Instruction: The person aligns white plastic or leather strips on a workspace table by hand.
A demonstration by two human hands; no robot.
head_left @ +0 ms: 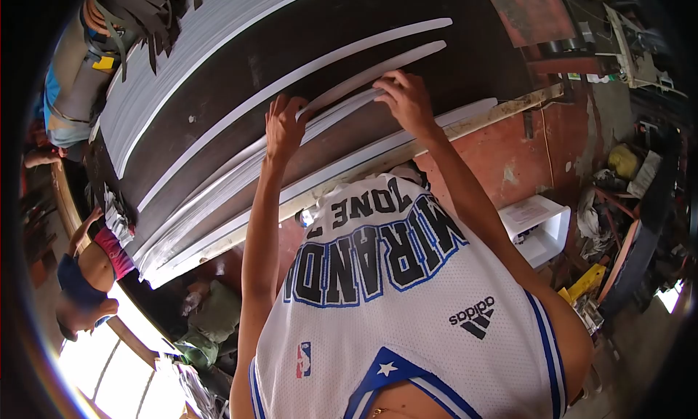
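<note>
Long, thin white strips with rounded ends lie side by side across a dark tabletop (480, 62). My left hand (286, 126) is closed over a bundle of white strips (240, 157), fingertips pinched at their upper edge. My right hand (407, 102) pinches the right end of the same bundle between thumb and fingers. Just beyond both hands lies a loose white strip (414, 53), and farther out another strip (392, 32) curves alongside it. Nearer my body, one more white strip (465, 112) runs along the table's front edge.
A broad stack of white strips (189, 19) covers the far left of the table. Dark cut strips (149, 19) hang at the upper left. A person (91, 273) is at the left end. A white box (534, 230) and clutter are on the right.
</note>
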